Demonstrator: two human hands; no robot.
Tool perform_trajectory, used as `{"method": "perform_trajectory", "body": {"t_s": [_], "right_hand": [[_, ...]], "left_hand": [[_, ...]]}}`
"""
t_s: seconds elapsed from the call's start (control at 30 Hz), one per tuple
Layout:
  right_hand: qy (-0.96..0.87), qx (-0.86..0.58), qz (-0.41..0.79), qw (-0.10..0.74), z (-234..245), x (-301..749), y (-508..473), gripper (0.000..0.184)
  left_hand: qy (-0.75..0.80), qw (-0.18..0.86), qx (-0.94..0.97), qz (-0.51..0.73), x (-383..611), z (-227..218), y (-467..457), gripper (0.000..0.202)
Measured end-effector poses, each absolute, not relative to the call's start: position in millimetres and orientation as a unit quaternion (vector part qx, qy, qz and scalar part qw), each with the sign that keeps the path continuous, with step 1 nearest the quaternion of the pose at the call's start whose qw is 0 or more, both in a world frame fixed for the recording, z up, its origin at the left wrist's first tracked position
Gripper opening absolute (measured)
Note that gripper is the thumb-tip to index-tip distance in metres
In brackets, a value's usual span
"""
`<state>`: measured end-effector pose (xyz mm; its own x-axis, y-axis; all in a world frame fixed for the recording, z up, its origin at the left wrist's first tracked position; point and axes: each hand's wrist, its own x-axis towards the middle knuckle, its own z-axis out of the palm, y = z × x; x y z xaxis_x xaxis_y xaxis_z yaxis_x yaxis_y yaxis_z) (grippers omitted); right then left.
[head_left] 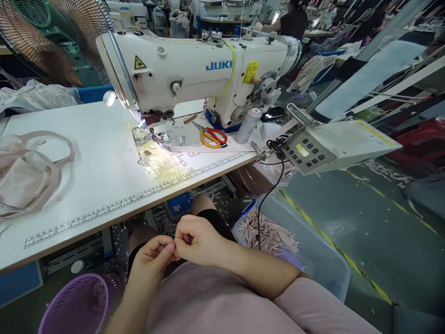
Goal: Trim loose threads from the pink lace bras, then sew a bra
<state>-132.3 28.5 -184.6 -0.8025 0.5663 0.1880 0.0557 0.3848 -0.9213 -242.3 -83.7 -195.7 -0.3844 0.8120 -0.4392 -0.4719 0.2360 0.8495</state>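
Above my lap, in front of the table's edge, my left hand (pixel 158 255) and my right hand (pixel 198 239) meet at the fingertips. Both are closed in a pinch, and whatever lies between the fingers is too small or hidden to name. Beyond them stands a white sewing machine (pixel 187 60) on a white table (pixel 93 171) with a printed ruler along its front edge. Scissors with red and orange handles (pixel 210 137) lie on the machine bed, beside a cone of pale thread (pixel 248 125).
Beige fabric pieces (pixel 31 176) lie at the table's left. A control box (pixel 313 148) juts out at the right, above a clear bin (pixel 327 260) holding pale strips. A purple basket (pixel 76 301) stands on the floor at lower left. A large fan (pixel 52 37) is behind the table.
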Motion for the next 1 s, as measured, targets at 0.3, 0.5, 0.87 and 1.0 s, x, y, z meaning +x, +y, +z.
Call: {"method": "perform_trajectory", "body": {"t_s": [0.3,0.5,0.87,1.0], "right_hand": [[-0.803,-0.193,0.511,0.238,-181.9,-132.5,29.7,0.021],[-0.805,-0.189,0.504,0.249,-182.1,-131.3,29.5,0.020],[-0.805,-0.181,0.512,0.238,-183.0,-130.5,31.0,0.020],[-0.815,-0.173,0.503,0.231,-182.8,-130.4,31.8,0.020]], "left_hand": [[0.611,0.509,0.192,0.575,-243.8,-196.5,-86.3,0.017],[0.609,0.513,0.186,0.576,-244.6,-198.4,-85.4,0.017],[0.615,0.508,0.191,0.573,-243.1,-192.7,-84.4,0.018],[0.617,0.513,0.193,0.565,-243.0,-192.5,-83.0,0.020]]}}
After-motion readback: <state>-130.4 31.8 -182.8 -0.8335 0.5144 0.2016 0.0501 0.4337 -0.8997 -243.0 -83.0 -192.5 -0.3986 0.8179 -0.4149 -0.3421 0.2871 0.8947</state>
